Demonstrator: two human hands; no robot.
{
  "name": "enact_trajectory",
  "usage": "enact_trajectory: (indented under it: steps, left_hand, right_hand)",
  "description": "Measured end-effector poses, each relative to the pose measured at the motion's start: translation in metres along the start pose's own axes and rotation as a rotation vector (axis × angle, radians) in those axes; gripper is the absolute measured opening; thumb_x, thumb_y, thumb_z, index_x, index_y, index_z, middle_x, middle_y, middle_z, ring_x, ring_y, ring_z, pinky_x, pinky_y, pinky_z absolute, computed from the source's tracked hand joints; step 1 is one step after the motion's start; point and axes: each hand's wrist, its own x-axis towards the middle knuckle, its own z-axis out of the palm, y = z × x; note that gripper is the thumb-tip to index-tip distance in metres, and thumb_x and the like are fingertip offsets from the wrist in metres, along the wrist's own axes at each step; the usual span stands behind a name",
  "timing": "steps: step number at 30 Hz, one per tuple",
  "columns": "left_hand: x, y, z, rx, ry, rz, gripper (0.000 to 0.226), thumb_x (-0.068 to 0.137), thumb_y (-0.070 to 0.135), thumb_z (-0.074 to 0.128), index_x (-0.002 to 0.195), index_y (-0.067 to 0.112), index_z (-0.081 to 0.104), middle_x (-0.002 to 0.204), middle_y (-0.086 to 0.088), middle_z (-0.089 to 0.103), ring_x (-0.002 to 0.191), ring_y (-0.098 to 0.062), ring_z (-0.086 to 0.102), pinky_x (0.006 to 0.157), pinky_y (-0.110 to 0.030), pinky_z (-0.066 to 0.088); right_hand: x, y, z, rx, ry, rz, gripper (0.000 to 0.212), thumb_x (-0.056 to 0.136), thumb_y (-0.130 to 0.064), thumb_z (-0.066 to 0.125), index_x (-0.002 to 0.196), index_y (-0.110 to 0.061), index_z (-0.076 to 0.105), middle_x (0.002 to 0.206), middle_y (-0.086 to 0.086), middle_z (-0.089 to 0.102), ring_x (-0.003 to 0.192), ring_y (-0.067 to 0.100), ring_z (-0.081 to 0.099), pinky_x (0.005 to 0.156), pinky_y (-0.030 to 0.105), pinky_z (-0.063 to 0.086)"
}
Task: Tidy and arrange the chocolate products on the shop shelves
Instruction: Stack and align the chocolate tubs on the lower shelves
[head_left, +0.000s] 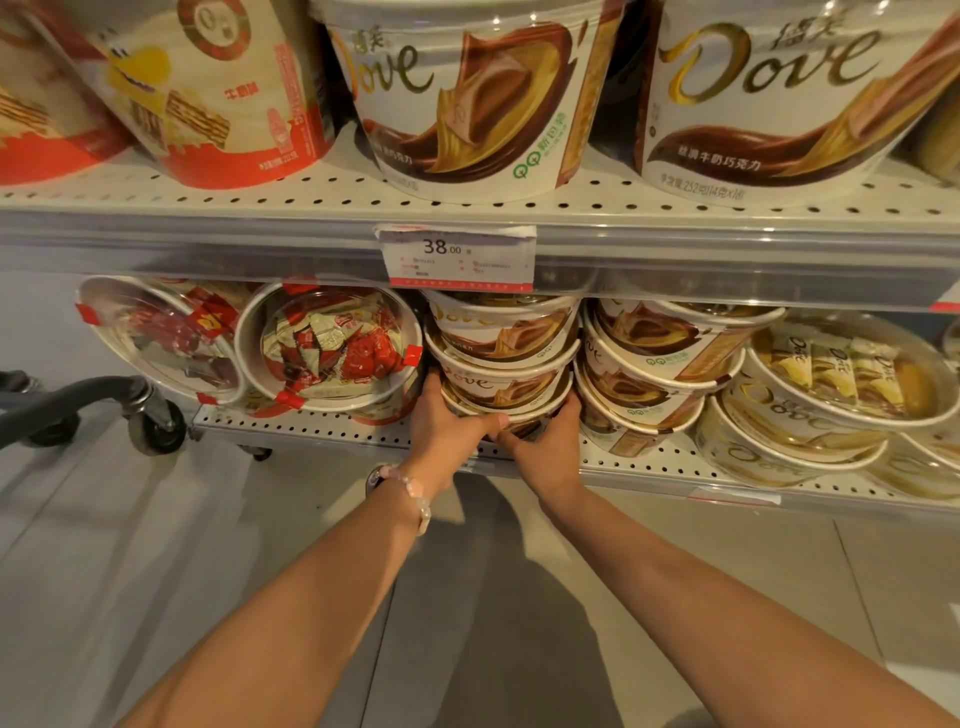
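A stack of three white-and-brown Dove chocolate tubs (501, 358) stands on the lower shelf (322, 428) under the price tag. My left hand (447, 431) grips the bottom tub (506, 410) from its left side, thumb across the front. My right hand (550, 441) grips the same tub from the right and below. A second Dove stack (654, 374) leans just to the right. Tilted Dove tubs with clear lids (852, 374) lie further right.
Two red-and-white candy tubs (332, 348) lie on their sides left of my hands. The upper shelf (467, 208) carries large Dove tubs (467, 104) and a wafer tub (218, 93). A price tag (457, 257) reads 38.00. A trolley wheel (156, 423) stands at the left on the floor.
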Motion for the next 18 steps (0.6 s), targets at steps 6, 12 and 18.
enact_trajectory:
  steps: [6,12,18]
  left_hand:
    - [0.005,-0.001,-0.005,-0.058,-0.115,0.007,0.074,0.054,0.002,0.082,0.12,0.017,0.05,0.092,0.015,0.07,0.092,0.002,0.063,0.078,-0.022,0.048]
    - [0.001,0.004,-0.007,-0.127,-0.158,0.072,0.064,0.06,-0.005,0.079,0.113,0.021,0.054,0.101,0.011,0.069,0.096,0.001,0.063,0.079,-0.017,0.05]
    - [-0.029,0.016,0.013,-0.174,0.071,0.001,0.078,0.067,0.001,0.077,0.134,0.008,0.037,0.128,-0.007,0.053,0.117,-0.017,0.052,0.097,-0.031,0.044]
  right_hand:
    - [-0.006,0.0,0.002,-0.036,0.021,0.02,0.093,0.065,-0.01,0.084,0.139,-0.007,0.027,0.14,0.007,0.043,0.132,0.019,0.039,0.111,0.035,0.032]
    - [-0.007,0.001,-0.002,-0.087,-0.018,0.07,0.092,0.069,-0.008,0.079,0.141,-0.01,0.023,0.14,0.008,0.044,0.131,0.02,0.041,0.109,0.039,0.035]
    - [-0.008,-0.003,-0.031,-0.103,-0.156,0.072,0.07,0.076,-0.002,0.069,0.136,-0.013,0.035,0.128,-0.001,0.052,0.118,0.014,0.05,0.101,0.029,0.042]
